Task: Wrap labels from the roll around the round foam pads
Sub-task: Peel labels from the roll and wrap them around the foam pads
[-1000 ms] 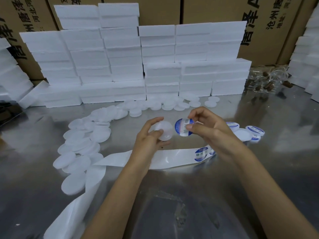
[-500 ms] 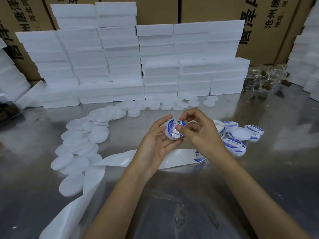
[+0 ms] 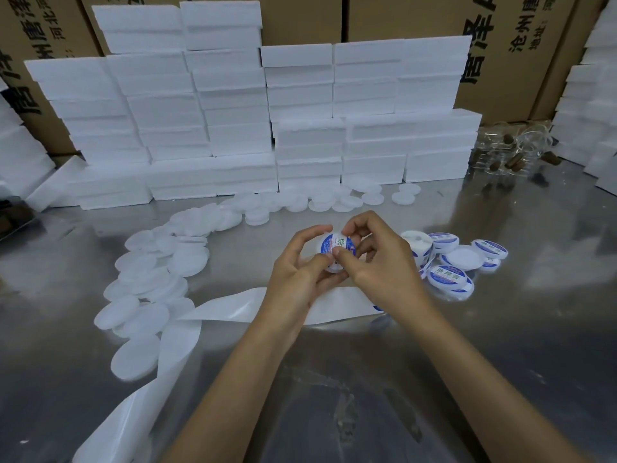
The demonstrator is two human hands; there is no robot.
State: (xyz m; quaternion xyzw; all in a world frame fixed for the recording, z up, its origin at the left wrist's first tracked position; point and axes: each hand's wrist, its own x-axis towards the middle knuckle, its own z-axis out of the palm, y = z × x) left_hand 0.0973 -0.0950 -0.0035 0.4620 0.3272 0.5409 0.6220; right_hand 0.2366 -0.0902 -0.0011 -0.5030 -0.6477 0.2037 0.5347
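A round foam pad [image 3: 335,249] with a blue-and-white label [image 3: 339,246] on its face is held above the shiny desk [image 3: 500,329]. The left hand [image 3: 297,272] cups it with curled fingers; the right hand [image 3: 377,259] pinches the label against it. The label backing strip [image 3: 187,332] lies below. Labelled pads [image 3: 449,275] sit right, bare pads [image 3: 147,295] left, foam blocks [image 3: 233,111] behind.

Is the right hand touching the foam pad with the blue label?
Touching. In the head view the right hand has its thumb and fingertips pressed on the labelled foam pad, with no gap visible; the left hand grips it too.
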